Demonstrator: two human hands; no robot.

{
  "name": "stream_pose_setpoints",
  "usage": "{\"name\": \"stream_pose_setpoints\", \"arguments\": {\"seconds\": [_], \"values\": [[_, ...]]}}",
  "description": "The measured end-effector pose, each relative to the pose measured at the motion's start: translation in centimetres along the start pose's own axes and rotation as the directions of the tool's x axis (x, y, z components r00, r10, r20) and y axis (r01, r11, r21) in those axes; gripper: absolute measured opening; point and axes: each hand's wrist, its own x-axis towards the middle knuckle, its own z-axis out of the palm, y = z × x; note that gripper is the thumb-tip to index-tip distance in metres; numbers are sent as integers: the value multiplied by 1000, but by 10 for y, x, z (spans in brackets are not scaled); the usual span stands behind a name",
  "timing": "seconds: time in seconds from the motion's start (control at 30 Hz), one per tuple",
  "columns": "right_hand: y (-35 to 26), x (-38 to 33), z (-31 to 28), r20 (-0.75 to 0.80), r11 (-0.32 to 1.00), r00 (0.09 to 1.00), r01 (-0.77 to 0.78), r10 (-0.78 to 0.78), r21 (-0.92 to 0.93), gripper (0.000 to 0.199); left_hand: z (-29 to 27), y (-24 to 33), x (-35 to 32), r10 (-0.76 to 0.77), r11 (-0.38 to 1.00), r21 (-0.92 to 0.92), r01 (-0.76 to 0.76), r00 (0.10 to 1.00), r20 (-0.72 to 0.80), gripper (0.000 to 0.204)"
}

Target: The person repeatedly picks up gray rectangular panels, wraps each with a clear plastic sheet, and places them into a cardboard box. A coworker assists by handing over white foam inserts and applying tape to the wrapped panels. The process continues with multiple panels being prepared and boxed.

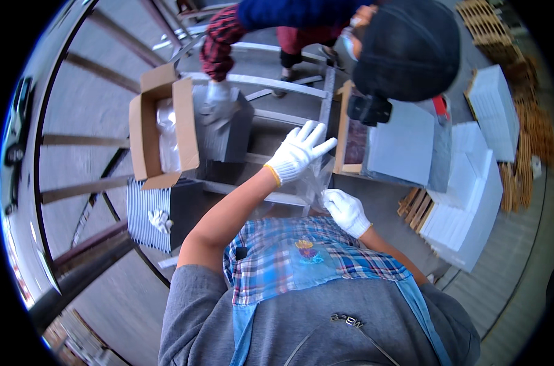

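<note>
Both of my hands wear white knit gloves. My left hand [298,152] is raised in front of me with its fingers spread, just above a clear plastic bag [315,183]. Whether its palm touches the plastic is hidden. Closer to my apron, my right hand [347,212] is closed on the bag's edge. The bag hangs thin and crumpled between the two hands. Across from me, a co-worker's gloved hand [219,110], blurred, reaches over a stack of grey sheets [234,128].
An opened cardboard box [188,128] holding clear plastic stands at the left. Below it, a loose glove [160,221] lies on a striped grey stack [144,204]. Grey-white panels [402,143] lie at right, with white stacks [466,207] on pallets beyond. A metal frame [289,117] spans the middle.
</note>
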Motion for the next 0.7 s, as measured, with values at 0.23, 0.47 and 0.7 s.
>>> {"name": "stream_pose_setpoints", "arguments": {"seconds": [0.23,0.47,0.7], "values": [[39,-51,-51,-125,992,991,-71,57,-108,16,39,80,88,91,994,-80,-72,961,261,68],[96,-94,-75,-387,929,844,-335,370,159,20,79,122,138,91,772,-569,282,837,539,32],[159,-96,-87,-395,817,722,-442,569,370,47,105,163,192,-70,841,-452,297,888,454,35]]}}
